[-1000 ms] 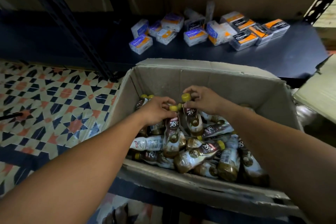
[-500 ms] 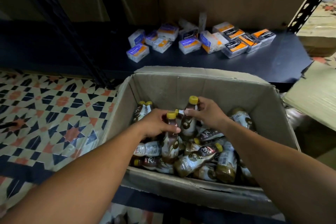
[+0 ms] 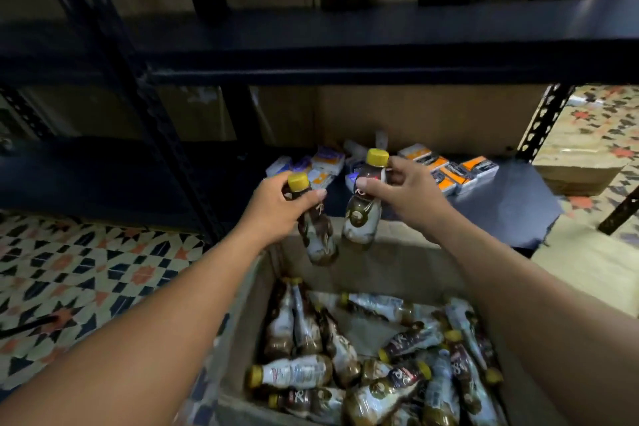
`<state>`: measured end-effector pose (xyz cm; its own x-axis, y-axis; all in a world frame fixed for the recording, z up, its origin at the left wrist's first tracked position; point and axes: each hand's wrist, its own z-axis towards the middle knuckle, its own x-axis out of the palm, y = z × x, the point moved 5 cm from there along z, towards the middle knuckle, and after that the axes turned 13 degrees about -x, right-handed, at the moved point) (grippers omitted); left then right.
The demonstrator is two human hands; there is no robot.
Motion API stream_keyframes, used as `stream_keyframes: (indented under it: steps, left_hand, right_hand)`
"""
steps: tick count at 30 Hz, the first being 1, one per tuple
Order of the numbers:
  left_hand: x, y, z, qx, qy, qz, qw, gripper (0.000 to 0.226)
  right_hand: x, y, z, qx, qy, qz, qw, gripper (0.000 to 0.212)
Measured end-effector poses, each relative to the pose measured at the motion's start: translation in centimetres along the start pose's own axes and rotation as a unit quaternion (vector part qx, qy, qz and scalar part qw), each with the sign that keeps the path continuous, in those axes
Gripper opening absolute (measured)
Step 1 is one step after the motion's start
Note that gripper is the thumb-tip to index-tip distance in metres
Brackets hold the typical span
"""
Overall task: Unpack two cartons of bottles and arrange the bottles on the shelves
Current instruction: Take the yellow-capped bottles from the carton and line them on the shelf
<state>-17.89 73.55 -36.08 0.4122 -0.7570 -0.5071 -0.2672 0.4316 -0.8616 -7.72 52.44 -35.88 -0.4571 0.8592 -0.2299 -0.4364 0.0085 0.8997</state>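
While both arms reach forward over the open brown cardboard carton (image 3: 390, 263) at lower centre of the frame, each hand holds one bottle above its far wall. Left hand (image 3: 273, 214): fingers (image 3: 304, 199) curled round the neck of a yellow-capped brown plastic bottle (image 3: 316, 235), just under the cap; it hangs tilted, base toward the carton. Right hand (image 3: 404, 197): fingers wrapped round the neck of a second yellow-capped bottle (image 3: 363, 218), nearly upright, just beside the first on its right. Loose bottles (image 3: 345, 356) of the same kind lie jumbled inside the carton, mostly on their sides. Behind the hands, the dark blue lower shelf (image 3: 501, 211) carries small orange and purple packs (image 3: 460, 171). A dark blue upper shelf beam (image 3: 345, 55) crosses the upper frame. Patterned tile floor (image 3: 86, 270) at left.
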Motion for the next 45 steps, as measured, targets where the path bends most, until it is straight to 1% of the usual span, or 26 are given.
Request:
stream_keyframes:
  steps: [2,5,7,9,11,13,15,18,20,22,23,24,25,28,29,30,32,33,35,36,38,41,43,45]
  left_hand:
    - [-2.5,-4.1,0.5,0.044,-0.023,0.013,0.999,0.034]
    - [-6.1,-9.7,1.1,0.098,-0.048,0.025,0.994,0.037]
    - [-8.6,-13.3,1.6,0.113,-0.062,0.021,0.991,0.039]
    - [-11.0,-16.6,2.1,0.13,-0.08,0.014,0.988,0.048]
    - [-13.2,-19.7,2.6,0.144,-0.1,0.015,0.984,0.052]
    - [-15.1,-22.5,3.1,0.157,-0.108,0.016,0.982,0.051]
    - [-16.5,-24.8,3.8,0.167,-0.111,0.013,0.98,0.044]
    - [-17.8,-26.9,5.6,0.18,-0.124,0.007,0.976,0.035]
    - [-18.4,-27.4,7.3,0.176,-0.138,0.01,0.975,0.037]
    - [-18.6,-27.4,9.1,0.165,-0.141,0.021,0.976,0.043]
    - [-18.6,-27.3,9.9,0.16,-0.142,0.027,0.976,0.043]
    - [-18.6,-27.1,10.8,0.157,-0.145,0.035,0.976,0.04]
    - [-18.6,-26.9,11.6,0.153,-0.147,0.044,0.976,0.037]
    - [-18.4,-25.7,14.0,0.141,-0.147,0.061,0.977,0.034]
    - [-18.4,-25.4,14.7,0.139,-0.147,0.059,0.978,0.035]
    - [-18.3,-25.1,15.3,0.139,-0.147,0.053,0.978,0.036]
    - [-18.0,-24.4,16.3,0.137,-0.139,0.033,0.98,0.038]
    - [-17.7,-24.0,16.5,0.137,-0.133,0.026,0.981,0.043]
    - [-17.0,-23.2,16.8,0.141,-0.123,0.025,0.982,0.058]
    - [-16.7,-22.8,16.9,0.145,-0.126,0.023,0.981,0.062]
    - [-16.3,-22.1,17.3,0.148,-0.133,0.016,0.98,0.06]
    - [-16.1,-21.9,18.2,0.151,-0.134,0.012,0.979,0.06]
    - [-16.1,-21.7,19.0,0.145,-0.134,0.009,0.98,0.07]
    - [-16.0,-21.4,19.8,0.14,-0.137,0.007,0.981,0.08]
  right_hand:
    - [-0.8,3.8,2.3,-0.041,-0.004,-0.023,0.999,0.027]
    - [-1.7,8.7,5.5,-0.077,-0.011,-0.038,0.996,0.029]
    - [-2.2,12.1,7.8,-0.105,-0.017,-0.055,0.993,0.034]
    - [-2.5,15.3,9.8,-0.121,-0.02,-0.072,0.99,0.047]
    - [-2.8,18.1,11.8,-0.134,-0.019,-0.073,0.988,0.051]
    - [-2.8,20.3,13.8,-0.145,-0.02,-0.07,0.987,0.046]
    - [-2.8,22.0,15.8,-0.152,-0.023,-0.078,0.985,0.041]
    - [-2.6,23.4,18.4,-0.156,-0.031,-0.098,0.982,0.047]
    - [-2.4,23.5,20.0,-0.153,-0.034,-0.1,0.983,0.053]
    - [-2.0,23.1,21.5,-0.145,-0.036,-0.106,0.983,0.063]
    - [-1.9,22.8,22.2,-0.14,-0.037,-0.114,0.983,0.068]
    - [-1.7,22.4,22.8,-0.138,-0.035,-0.122,0.982,0.068]
    - [-1.4,21.8,23.4,-0.137,-0.03,-0.131,0.981,0.062]
    - [-1.1,20.3,24.7,-0.133,-0.041,-0.125,0.982,0.034]
    - [-1.0,20.0,24.9,-0.135,-0.049,-0.126,0.982,0.03]
    - [-0.8,19.7,25.2,-0.138,-0.056,-0.13,0.98,0.032]
    - [-0.5,19.1,25.7,-0.15,-0.064,-0.139,0.977,0.046]
    - [-0.3,18.7,25.8,-0.155,-0.063,-0.136,0.977,0.047]
    - [0.1,17.8,25.8,-0.162,-0.048,-0.128,0.977,0.04]
    - [0.2,17.3,25.7,-0.159,-0.039,-0.122,0.979,0.042]
    - [0.4,16.1,25.7,-0.151,-0.033,-0.103,0.983,0.05]
    - [0.5,15.5,26.5,-0.155,-0.042,-0.088,0.983,0.051]
    - [0.8,15.2,27.3,-0.155,-0.039,-0.087,0.983,0.051]
    - [1.3,15.1,28.0,-0.157,-0.037,-0.089,0.983,0.056]
